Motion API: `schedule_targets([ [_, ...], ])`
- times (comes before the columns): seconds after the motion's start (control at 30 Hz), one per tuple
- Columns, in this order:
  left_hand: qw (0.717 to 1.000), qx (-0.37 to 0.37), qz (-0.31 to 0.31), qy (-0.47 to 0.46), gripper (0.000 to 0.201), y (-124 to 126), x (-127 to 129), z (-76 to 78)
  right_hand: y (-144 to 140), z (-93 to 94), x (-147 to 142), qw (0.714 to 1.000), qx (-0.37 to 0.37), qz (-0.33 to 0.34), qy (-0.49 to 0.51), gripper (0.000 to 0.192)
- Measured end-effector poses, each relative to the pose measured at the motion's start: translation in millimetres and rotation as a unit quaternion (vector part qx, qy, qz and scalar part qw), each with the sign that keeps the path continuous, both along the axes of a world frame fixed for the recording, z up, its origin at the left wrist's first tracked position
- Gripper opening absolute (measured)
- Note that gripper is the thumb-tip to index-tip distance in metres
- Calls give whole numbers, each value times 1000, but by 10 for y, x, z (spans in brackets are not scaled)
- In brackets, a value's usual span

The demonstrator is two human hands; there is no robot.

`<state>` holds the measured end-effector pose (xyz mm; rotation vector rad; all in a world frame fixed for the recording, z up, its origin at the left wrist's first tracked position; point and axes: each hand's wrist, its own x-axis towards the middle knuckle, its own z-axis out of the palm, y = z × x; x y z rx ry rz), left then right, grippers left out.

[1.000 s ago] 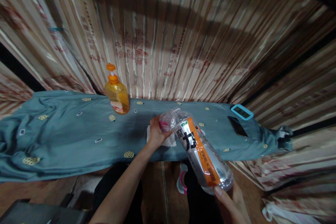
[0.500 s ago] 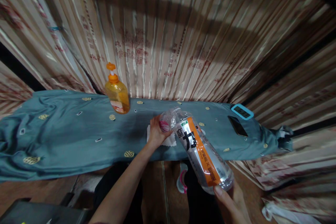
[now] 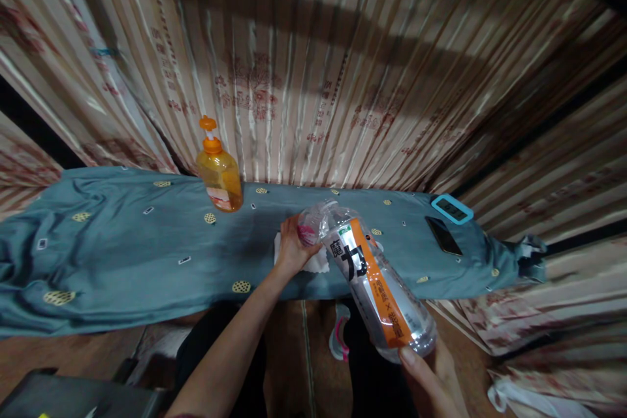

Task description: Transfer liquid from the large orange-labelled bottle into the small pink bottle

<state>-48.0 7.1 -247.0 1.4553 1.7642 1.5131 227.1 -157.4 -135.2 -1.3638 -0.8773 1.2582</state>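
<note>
**Clear plastic bottle tilted over a cloth-covered table, held at both ends**

The left hand (image 3: pixel 292 249) closes its fingers around the neck end of a large bottle (image 3: pixel 372 281), right at its pink cap (image 3: pixel 306 234). The right hand (image 3: pixel 431 375) cups the bottle's base from below, a thumb pressed on the rounded bottom edge; the rest of that hand is cut off by the picture's lower edge. The bottle is a long cylinder of thin, glossy, see-through plastic with a ribbed shoulder. It lies slanted, cap end up and away over the table edge, base low and near the person's body. A wrapped label with a white field, large dark characters and a broad orange band runs along its length.

Under the left hand, on the table, lies a small white tissue (image 3: pixel 313 261), soft and crumpled at its edges. The table is draped in a blue-green cloth (image 3: pixel 122 255), matte and loosely wrinkled, dotted with small yellow round motifs and tiny pale squares.

Towards the back stands a pump bottle (image 3: pixel 219 173) of amber translucent plastic, squat and rounded, with an orange pump head. Well apart to the right lie a flat black phone (image 3: pixel 443 235) and, just beyond it, a small rectangular device with a turquoise frame (image 3: pixel 451 209). Behind everything hangs a curtain (image 3: pixel 313 65), satiny and pleated, in beige and brown stripes with reddish printed patterns.
</note>
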Motion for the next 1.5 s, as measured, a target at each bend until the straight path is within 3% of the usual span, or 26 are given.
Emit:
schedule_targets([
  [0.63,1000,2,6,8,85,3,3,-8,-9,9,7,1000,-6,3,-1,66],
  [1.5,1000,8,4,10,83,11,5,-5,-13,19,-26,1000,3,16,21,72],
])
